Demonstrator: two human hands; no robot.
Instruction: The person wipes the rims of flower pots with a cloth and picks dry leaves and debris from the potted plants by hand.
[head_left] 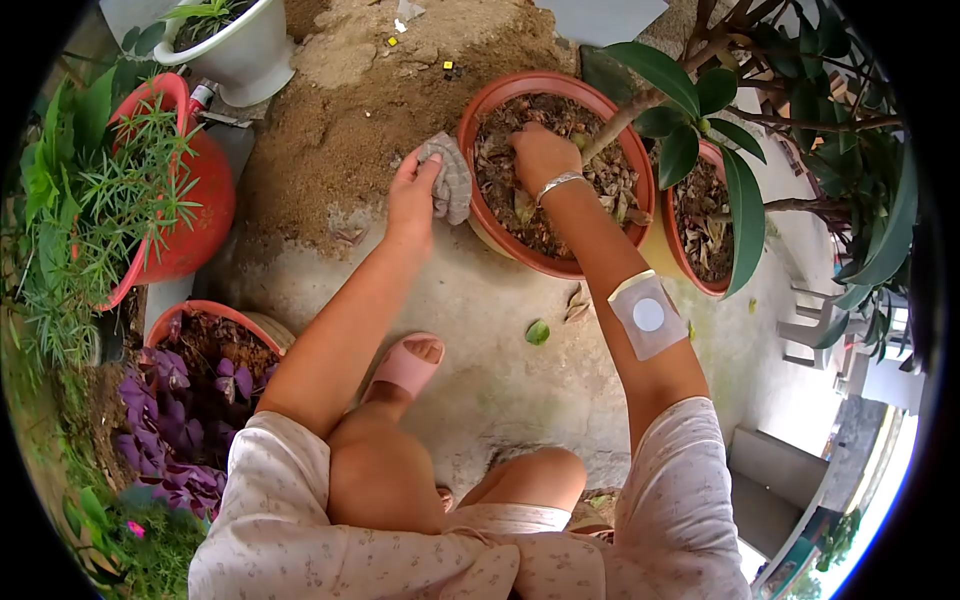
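My left hand (412, 205) grips a crumpled grey cloth (449, 180) beside the left rim of a round terracotta-coloured pot (478, 225). Inside that pot, my right hand (545, 158) reaches down onto dry brown leaves (522, 205) that cover the soil. Its fingers are bent inward, and their tips are hidden among the leaves, so what they pinch cannot be made out. A woody plant trunk (625, 125) rises at a slant just right of my right hand.
A second pot (675, 235) of dry leaves stands to the right, under broad green leaves (745, 215). At left are a red pot (205, 205), a pot with purple plants (225, 312) and a white pot (250, 60). Sandy soil (300, 170) lies behind the concrete floor (480, 350).
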